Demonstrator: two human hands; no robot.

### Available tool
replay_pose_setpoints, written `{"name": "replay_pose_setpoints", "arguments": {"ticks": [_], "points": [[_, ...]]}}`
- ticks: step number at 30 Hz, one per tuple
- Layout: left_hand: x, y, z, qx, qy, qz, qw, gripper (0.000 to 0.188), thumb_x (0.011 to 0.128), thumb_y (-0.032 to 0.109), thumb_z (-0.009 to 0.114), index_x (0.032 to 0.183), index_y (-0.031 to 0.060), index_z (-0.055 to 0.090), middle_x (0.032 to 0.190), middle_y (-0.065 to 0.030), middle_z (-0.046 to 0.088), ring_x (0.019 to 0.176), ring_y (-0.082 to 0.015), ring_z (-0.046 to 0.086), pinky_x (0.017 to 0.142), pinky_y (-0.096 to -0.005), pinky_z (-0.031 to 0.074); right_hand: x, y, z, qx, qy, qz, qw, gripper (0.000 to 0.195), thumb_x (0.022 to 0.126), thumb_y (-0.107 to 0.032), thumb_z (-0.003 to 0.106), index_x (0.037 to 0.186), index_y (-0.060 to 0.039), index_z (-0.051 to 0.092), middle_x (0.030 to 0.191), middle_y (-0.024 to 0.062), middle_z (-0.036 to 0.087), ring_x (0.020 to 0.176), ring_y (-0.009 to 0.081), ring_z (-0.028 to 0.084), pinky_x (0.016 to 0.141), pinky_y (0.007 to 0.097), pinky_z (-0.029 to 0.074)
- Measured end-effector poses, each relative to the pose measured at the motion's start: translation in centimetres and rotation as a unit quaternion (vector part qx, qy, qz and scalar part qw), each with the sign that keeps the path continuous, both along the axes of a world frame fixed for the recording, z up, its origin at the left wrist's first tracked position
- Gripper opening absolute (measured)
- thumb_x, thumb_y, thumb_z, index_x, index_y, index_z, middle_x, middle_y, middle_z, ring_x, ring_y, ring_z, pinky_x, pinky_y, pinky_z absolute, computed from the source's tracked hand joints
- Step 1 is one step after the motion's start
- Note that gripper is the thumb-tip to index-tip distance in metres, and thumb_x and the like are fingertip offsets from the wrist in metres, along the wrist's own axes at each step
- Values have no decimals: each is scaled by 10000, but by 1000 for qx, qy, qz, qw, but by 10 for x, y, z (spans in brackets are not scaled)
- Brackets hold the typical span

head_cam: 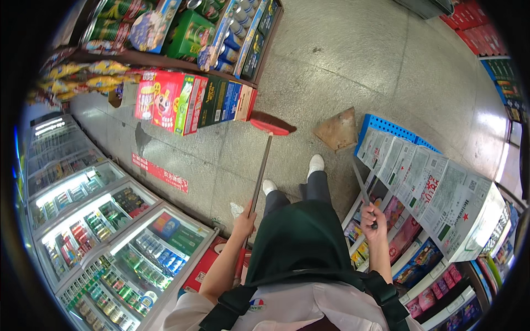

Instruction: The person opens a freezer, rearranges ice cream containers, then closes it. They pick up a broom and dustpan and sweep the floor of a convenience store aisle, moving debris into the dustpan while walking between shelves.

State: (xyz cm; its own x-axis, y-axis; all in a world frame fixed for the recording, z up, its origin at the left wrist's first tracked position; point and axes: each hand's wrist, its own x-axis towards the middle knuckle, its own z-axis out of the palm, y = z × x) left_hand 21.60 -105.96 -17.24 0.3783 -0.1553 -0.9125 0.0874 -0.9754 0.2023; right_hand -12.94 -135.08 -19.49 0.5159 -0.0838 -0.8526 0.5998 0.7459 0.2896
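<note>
My left hand (244, 220) is closed around the long handle of a broom (261, 171). Its red head, with dark reddish bristles, rests on the floor beside stacked drink cartons (165, 101). In my right hand (373, 220) is a grey long handle (361, 182) with a dark end grip. That handle slants down towards a worn brown flat piece (337, 129) on the floor; whether the two are joined I cannot tell. Close to my right hand stands a row of Heineken cartons (430, 194), with shelves of packaged goods (403, 236) below it.
Glass-fronted drink coolers (124, 248) line the left side. A shelf of cans (232, 37) stands at the upper left, near hanging snack bags (95, 76). Blue perforated crates (385, 126) border the Heineken cartons. A red printed strip (161, 173) is on the tiled floor (331, 74).
</note>
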Motion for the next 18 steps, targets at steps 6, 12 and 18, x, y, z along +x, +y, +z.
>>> {"name": "replay_pose_setpoints", "arguments": {"ticks": [6, 12, 18], "points": [[-48, 27, 39, -106, -107, -188, 971, 599, 927, 216, 509, 1485, 216, 291, 857, -309, 619, 769, -502, 592, 688, -562, 471, 29, -3, 87, -47, -53, -47, 996, 417, 1010, -129, 364, 1347, 116, 349, 800, 36, 470, 519, 87, 424, 406, 215, 376], [-59, -64, -54, -176, -58, -286, 940, 492, 927, 206, 484, 1413, 177, 408, 947, -223, 667, 816, -384, 663, 720, -512, 529, 58, 33, 157, -113, -42, -49, 991, 459, 1020, -127, 345, 1414, 94, 264, 801, 41, 459, 519, 90, 421, 415, 228, 377], [-33, -6, -128, -93, -66, -352, 929, 556, 922, 181, 438, 1457, 305, 354, 1079, -181, 664, 978, -388, 641, 835, -475, 514, 75, 92, 177, -129, -108, -91, 982, 408, 1027, -108, 318, 1349, 142, 300, 781, 38, 438, 530, 103, 427, 458, 243, 393]]}}
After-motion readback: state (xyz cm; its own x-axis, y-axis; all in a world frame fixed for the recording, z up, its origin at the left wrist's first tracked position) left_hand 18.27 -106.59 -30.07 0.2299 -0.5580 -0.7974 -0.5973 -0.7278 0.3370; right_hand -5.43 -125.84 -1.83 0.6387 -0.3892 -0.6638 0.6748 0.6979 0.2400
